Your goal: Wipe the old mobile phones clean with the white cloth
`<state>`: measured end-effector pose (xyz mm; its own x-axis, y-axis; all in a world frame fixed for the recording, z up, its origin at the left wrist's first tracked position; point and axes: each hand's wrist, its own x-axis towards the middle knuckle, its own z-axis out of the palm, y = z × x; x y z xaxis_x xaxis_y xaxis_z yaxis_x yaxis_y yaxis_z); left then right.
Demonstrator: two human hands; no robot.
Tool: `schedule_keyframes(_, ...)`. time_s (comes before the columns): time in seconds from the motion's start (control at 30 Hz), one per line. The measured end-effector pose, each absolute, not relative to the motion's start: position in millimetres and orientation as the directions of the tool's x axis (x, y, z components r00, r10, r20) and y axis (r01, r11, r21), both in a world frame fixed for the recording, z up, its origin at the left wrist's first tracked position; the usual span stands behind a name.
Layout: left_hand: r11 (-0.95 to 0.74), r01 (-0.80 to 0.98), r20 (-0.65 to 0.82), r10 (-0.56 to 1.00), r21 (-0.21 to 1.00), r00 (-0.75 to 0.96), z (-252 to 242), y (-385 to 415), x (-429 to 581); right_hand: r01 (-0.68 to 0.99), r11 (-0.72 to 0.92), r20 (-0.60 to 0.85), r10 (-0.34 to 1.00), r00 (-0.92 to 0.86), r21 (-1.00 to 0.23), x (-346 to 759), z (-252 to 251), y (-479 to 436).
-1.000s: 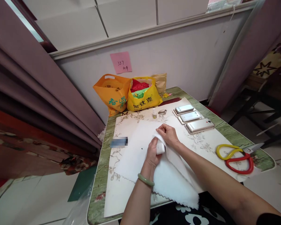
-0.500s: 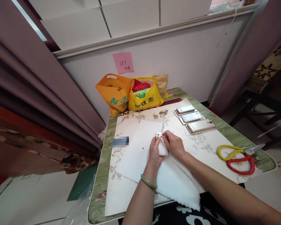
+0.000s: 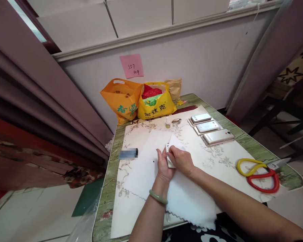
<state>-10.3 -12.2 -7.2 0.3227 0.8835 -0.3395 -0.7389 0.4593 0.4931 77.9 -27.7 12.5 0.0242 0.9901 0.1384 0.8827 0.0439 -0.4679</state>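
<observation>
My left hand (image 3: 163, 165), with a green bangle on the wrist, grips a small white phone-like object (image 3: 169, 160) over a white cloth (image 3: 151, 164) spread on the table. My right hand (image 3: 182, 160) is closed over the same object, pressing a fold of the cloth onto it. Most of the object is hidden between the two hands.
Three phones (image 3: 212, 131) lie in a row at the right. Yellow and red scissors (image 3: 259, 169) rest near the right edge. A small bottle (image 3: 168, 124), orange bag (image 3: 122, 101) and yellow bag (image 3: 155, 102) stand at the back. The green table (image 3: 108, 188) has a patterned mat.
My right hand slid toward me along the white object with the cloth fold, from its far end to its middle. The left hand kept its grip.
</observation>
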Motion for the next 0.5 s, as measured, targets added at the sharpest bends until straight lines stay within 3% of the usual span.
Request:
schedule_keyframes(0.33, 0.457, -0.735, -0.256, 0.889, 0.5, 0.379, -2.2, -12.7, -8.5, 0.914, -0.154, 0.052, 0.981, 0.186, -0.376, 102.5, 6.3, 14.6)
schedule_keyframes(0.4, 0.458, -0.744, -0.28, 0.888, 0.487, 0.364, -4.7, -12.6, -9.8, 0.918, -0.131, 0.086, 0.981, 0.175, -0.374, 104.7, 1.3, 4.5)
schedule_keyframes(0.5, 0.45, -0.758, -0.324, 0.888, 0.471, 0.326, -7.4, -11.8, -11.0, 0.927, 0.028, 0.187, 0.981, 0.046, -0.373, 101.5, -5.6, -20.5)
